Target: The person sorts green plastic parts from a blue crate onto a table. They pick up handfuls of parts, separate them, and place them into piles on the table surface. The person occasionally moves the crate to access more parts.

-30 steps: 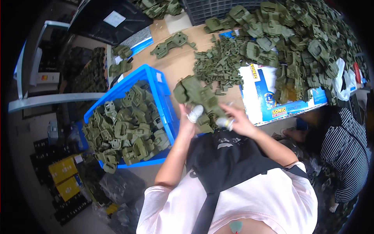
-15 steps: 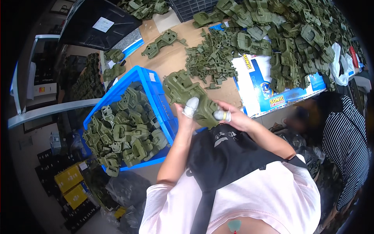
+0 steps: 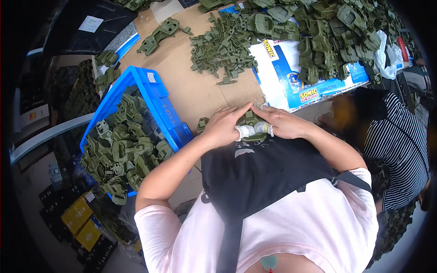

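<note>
An olive-green moulded plastic part, shaped like a toy vehicle body, sits at the table's near edge against my black apron. My left hand and my right hand hold it from both sides, the index fingertips meeting over its far side. White wrapping covers both thumbs, which press end to end on the near side. My hands hide much of the part. Just beyond them lies a heap of small green plastic pieces on the cardboard.
A blue crate full of green parts stands at my left. Larger green parts are piled at the far right, beside a white plastic bag. A single part lies farther back. A person in a striped top bends at the right.
The large part has been lowered and turned toward my apron, now mostly under my hands. My fingers have come together over it. The view has shifted, and the person at the right has moved.
</note>
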`<state>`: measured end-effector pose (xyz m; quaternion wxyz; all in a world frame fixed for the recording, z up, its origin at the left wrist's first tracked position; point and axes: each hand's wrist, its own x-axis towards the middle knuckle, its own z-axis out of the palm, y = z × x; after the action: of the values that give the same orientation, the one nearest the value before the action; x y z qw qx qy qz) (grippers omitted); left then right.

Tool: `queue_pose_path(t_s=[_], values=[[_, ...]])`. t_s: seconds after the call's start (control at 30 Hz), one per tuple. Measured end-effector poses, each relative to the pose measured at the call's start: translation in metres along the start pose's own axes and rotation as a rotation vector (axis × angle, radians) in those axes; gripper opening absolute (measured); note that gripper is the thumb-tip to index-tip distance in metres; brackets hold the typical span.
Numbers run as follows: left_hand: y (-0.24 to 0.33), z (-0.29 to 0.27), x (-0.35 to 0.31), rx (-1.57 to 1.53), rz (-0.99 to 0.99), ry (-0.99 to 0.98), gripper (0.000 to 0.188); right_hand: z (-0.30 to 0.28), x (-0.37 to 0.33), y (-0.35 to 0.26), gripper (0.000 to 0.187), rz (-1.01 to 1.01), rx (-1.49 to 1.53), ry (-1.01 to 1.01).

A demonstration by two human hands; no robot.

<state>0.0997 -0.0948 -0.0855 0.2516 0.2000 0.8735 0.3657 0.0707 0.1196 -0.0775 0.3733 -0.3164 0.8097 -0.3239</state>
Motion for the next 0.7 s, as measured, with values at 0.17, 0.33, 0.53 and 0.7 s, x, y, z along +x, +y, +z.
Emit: queue_pose_path(t_s=[0.17,0.33,0.53,0.7], values=[[-0.002,0.0,0.0,0.02,0.055,-0.071,0.077,0.016,-0.001,0.009,0.056,0.034,0.013,0.034],[0.0,-0.005,0.003,0.035,0.033,-0.129,0.074,0.022,-0.013,-0.001,0.055,-0.06,-0.117,0.155],[0.0,-0.005,0.004,-0.038,-0.007,-0.13,0.077,0.032,-0.005,0.012,0.049,0.085,0.267,0.212],[0.0,-0.005,0.004,0.074,-0.029,-0.212,0.081,0.04,-0.003,0.02,0.046,0.066,0.341,0.258]])
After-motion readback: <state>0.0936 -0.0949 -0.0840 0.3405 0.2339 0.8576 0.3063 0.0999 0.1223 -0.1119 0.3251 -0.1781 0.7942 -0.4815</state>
